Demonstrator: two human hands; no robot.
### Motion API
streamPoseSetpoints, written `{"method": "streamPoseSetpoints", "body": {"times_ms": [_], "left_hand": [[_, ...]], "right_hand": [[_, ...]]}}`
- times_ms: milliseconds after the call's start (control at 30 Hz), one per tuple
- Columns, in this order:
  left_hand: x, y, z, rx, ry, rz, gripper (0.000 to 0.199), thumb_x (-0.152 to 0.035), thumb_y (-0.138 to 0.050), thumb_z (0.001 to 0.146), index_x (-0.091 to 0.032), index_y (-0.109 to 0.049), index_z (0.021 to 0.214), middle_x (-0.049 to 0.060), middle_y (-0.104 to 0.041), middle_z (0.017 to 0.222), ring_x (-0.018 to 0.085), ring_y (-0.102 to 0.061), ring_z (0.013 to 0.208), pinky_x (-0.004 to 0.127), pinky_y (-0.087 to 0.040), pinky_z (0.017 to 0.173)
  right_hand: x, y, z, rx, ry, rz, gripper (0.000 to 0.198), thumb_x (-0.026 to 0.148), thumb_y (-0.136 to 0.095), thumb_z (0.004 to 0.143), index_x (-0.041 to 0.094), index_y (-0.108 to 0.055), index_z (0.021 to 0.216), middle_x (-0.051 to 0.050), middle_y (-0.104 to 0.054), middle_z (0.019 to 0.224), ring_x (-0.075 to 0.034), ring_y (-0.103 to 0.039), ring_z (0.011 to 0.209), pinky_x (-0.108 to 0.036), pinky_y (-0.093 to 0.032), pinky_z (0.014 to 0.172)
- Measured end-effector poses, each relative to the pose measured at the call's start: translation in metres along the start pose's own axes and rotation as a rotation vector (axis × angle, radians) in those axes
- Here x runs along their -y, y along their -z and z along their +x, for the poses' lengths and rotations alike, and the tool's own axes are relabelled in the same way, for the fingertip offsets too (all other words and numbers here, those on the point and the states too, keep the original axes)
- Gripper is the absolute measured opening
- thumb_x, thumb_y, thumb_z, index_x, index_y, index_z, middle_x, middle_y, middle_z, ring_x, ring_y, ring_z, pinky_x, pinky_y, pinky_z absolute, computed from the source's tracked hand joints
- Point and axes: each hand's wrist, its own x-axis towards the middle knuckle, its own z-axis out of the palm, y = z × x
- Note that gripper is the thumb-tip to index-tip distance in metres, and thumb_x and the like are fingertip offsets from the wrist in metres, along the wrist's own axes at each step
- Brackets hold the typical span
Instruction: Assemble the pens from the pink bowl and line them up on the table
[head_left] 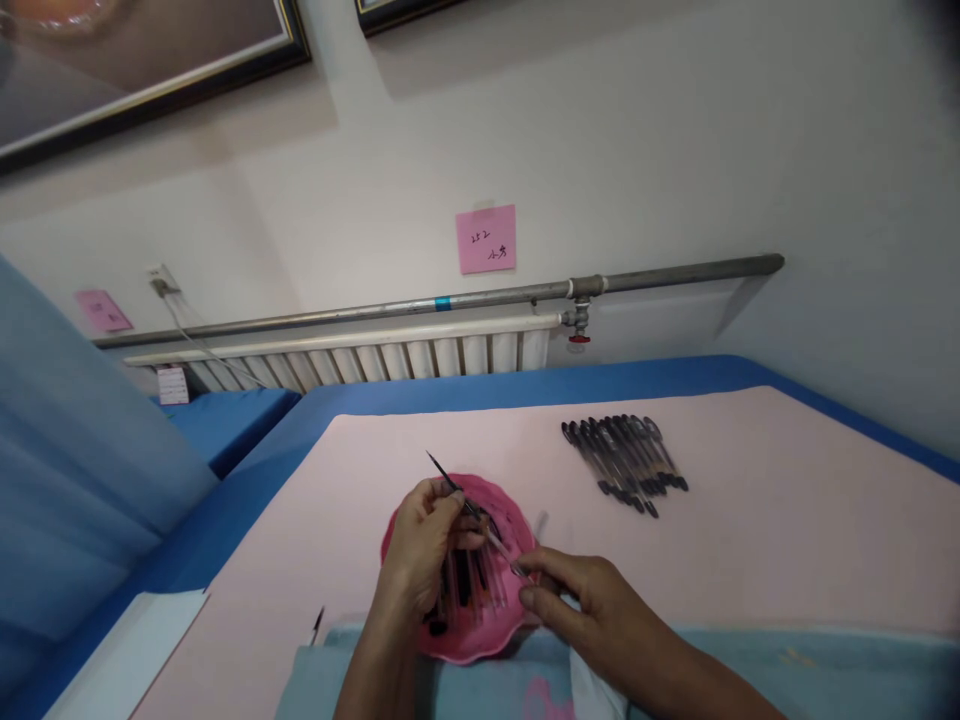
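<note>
My left hand (427, 535) is closed above the pink bowl, pinching a slim gel pen by its dark part, with the thin dark tip pointing up and left. At the other end of the pen, the see-through barrel (499, 546) runs down to my right hand (574, 595), whose thumb and fingers are closed on it. Under my hands, the pink bowl (491, 640) with a wavy rim holds several dark and see-through pen parts (465, 580). My left hand hides part of the bowl and its contents.
Several dark-capped pens (622, 460) lie side by side on the pink sheet (750, 520), right of the bowl. One dark-tipped piece (317, 622) lies near the teal cloth (750, 665). A white radiator (420, 358) and pipe (675, 275) run along the wall behind.
</note>
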Motion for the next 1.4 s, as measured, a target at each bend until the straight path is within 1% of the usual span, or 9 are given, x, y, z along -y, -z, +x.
{"method": "streamPoseSetpoints", "body": {"times_ms": [100, 167, 300, 400, 567, 733, 900, 1100, 1400], "left_hand": [[0.000, 0.000, -0.003, 0.170, 0.020, 0.062, 0.019, -0.029, -0.064, 0.070, -0.014, -0.057, 0.080, 0.003, -0.063, 0.076, 0.013, -0.061, 0.067, 0.024, -0.049, 0.061], [-0.002, 0.004, -0.003, 0.213, 0.030, 0.101, 0.026, -0.034, -0.064, 0.070, -0.015, -0.061, 0.086, 0.005, -0.065, 0.084, 0.015, -0.062, 0.074, 0.025, -0.048, 0.063], [-0.005, 0.019, 0.003, 0.004, -0.020, 0.158, 0.031, -0.038, -0.060, 0.072, -0.015, -0.060, 0.092, 0.006, -0.064, 0.089, 0.015, -0.061, 0.074, 0.026, -0.047, 0.063], [-0.002, 0.028, 0.008, -0.086, -0.059, 0.344, 0.024, -0.035, -0.055, 0.075, -0.015, -0.059, 0.086, 0.005, -0.063, 0.081, 0.015, -0.059, 0.069, 0.025, -0.045, 0.059], [0.004, 0.028, 0.011, -0.105, -0.165, 0.741, 0.017, -0.030, -0.049, 0.078, -0.018, -0.061, 0.081, 0.004, -0.065, 0.077, 0.016, -0.059, 0.071, 0.026, -0.041, 0.063], [0.008, 0.021, 0.013, -0.117, -0.193, 0.981, 0.015, -0.021, -0.048, 0.078, -0.019, -0.062, 0.080, 0.005, -0.067, 0.081, 0.017, -0.059, 0.074, 0.027, -0.038, 0.067], [0.020, 0.010, 0.017, -0.026, -0.227, 1.101, 0.014, -0.020, -0.049, 0.077, -0.019, -0.063, 0.077, 0.007, -0.068, 0.083, 0.019, -0.060, 0.074, 0.028, -0.036, 0.065], [0.027, 0.005, 0.020, -0.018, -0.128, 1.270, 0.021, -0.023, -0.054, 0.074, -0.016, -0.066, 0.090, 0.013, -0.069, 0.093, 0.026, -0.062, 0.083, 0.031, -0.038, 0.068], [0.027, 0.004, 0.018, -0.067, -0.123, 1.254, 0.018, -0.010, -0.050, 0.068, -0.015, -0.065, 0.077, 0.013, -0.068, 0.082, 0.023, -0.062, 0.074, 0.030, -0.039, 0.065]], "right_hand": [[-0.001, 0.001, 0.002, -0.061, -0.010, 0.016, 0.022, 0.030, -0.051, 0.080, 0.019, -0.066, 0.091, 0.002, -0.056, 0.062, -0.015, -0.052, 0.060, -0.024, -0.039, 0.058], [-0.003, 0.002, 0.003, -0.100, -0.020, 0.046, 0.022, 0.032, -0.051, 0.080, 0.019, -0.065, 0.091, 0.002, -0.055, 0.061, -0.014, -0.051, 0.059, -0.024, -0.039, 0.057], [-0.012, 0.005, 0.006, -0.156, -0.050, 0.171, 0.023, 0.036, -0.053, 0.078, 0.021, -0.063, 0.092, 0.004, -0.051, 0.057, -0.013, -0.048, 0.054, -0.024, -0.038, 0.054], [-0.020, 0.006, 0.010, -0.213, -0.065, 0.265, 0.020, 0.036, -0.056, 0.076, 0.021, -0.061, 0.088, 0.006, -0.048, 0.055, -0.012, -0.047, 0.052, -0.023, -0.038, 0.054], [-0.027, 0.005, 0.015, -0.289, -0.046, 0.343, 0.020, 0.037, -0.059, 0.073, 0.022, -0.057, 0.086, 0.007, -0.047, 0.057, -0.011, -0.047, 0.052, -0.023, -0.037, 0.052], [-0.026, 0.002, 0.015, -0.290, -0.031, 0.367, 0.022, 0.038, -0.060, 0.072, 0.021, -0.056, 0.087, 0.007, -0.045, 0.058, -0.011, -0.047, 0.051, -0.023, -0.036, 0.050], [-0.025, 0.003, 0.014, -0.279, -0.037, 0.374, 0.022, 0.037, -0.061, 0.072, 0.021, -0.056, 0.088, 0.007, -0.045, 0.057, -0.010, -0.046, 0.049, -0.023, -0.036, 0.049], [-0.023, 0.003, 0.013, -0.264, -0.037, 0.347, 0.021, 0.036, -0.060, 0.073, 0.021, -0.059, 0.087, 0.007, -0.045, 0.055, -0.011, -0.044, 0.049, -0.023, -0.035, 0.050], [-0.024, 0.006, 0.013, -0.228, -0.018, 0.275, 0.019, 0.036, -0.057, 0.076, 0.021, -0.058, 0.088, 0.007, -0.046, 0.056, -0.011, -0.045, 0.052, -0.023, -0.037, 0.052]]}}
